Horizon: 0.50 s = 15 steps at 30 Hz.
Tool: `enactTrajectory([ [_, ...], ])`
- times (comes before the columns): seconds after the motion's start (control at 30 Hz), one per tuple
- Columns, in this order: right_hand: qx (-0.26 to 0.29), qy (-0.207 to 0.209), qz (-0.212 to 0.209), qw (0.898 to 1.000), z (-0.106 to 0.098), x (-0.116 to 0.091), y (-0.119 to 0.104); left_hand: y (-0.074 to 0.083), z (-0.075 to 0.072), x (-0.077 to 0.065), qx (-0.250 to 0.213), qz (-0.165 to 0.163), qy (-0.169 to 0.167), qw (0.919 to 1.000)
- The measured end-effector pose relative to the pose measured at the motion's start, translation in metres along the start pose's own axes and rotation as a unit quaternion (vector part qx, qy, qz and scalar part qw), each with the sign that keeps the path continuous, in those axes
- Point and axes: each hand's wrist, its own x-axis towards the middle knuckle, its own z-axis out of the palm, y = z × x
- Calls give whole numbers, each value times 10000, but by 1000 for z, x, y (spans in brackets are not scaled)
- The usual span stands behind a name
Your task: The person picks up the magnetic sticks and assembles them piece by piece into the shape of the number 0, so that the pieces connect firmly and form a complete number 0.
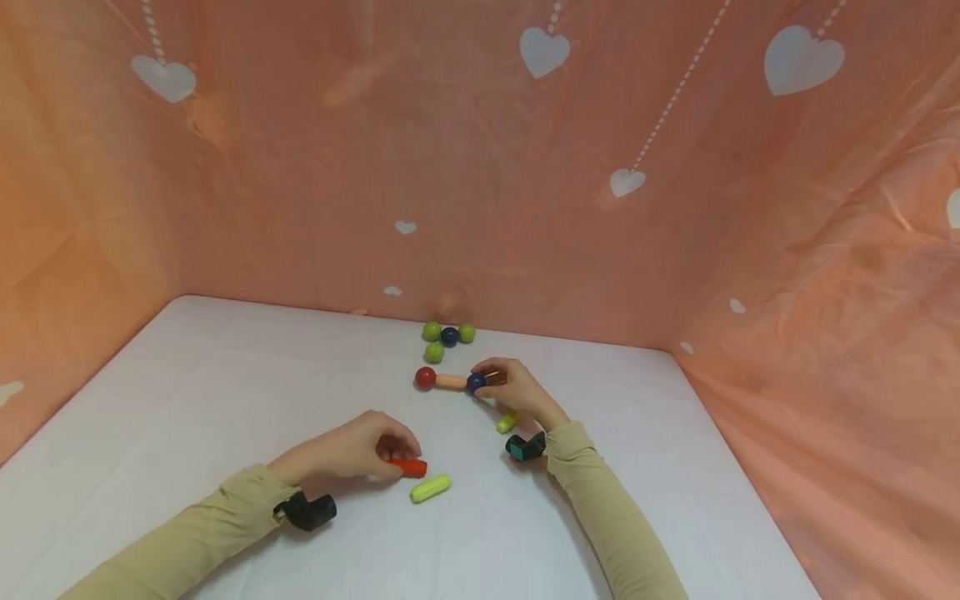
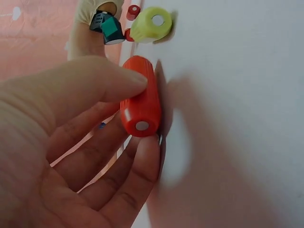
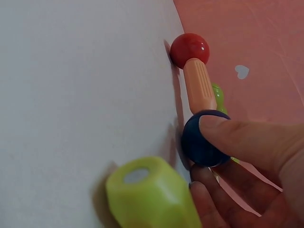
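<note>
Left hand (image 1: pixel 360 446) in a pinch on red rod (image 2: pixel 143 108), right hand (image 1: pixel 523 390) likewise on blue ball (image 3: pixel 200 146)

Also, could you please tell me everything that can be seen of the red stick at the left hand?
The red stick is short and thick, with fine ridges along its side. It looks like glossy plastic; a pale round disc sits in the end facing the left wrist camera. The left hand holds it, with the thumb on it. It lies roughly level, close to the white tabletop; whether they touch is unclear. A yellow-green stick lies beside it.
</note>
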Motion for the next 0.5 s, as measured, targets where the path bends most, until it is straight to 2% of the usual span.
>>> enactTrajectory([
  [0.13,10,-2,67,10000,-1,0,0,-1,-3,1,-5,-80,153,9999],
  [0.3,-18,-2,93,10000,0,1,1,-5,-8,3,-190,-377,425,9982],
  [0.4,-35,6,66,10000,0,2,1,-7,-12,5,-546,-583,578,9951],
  [0.5,-27,3,53,10000,0,2,1,-8,-15,7,-1010,-806,752,9888],
])
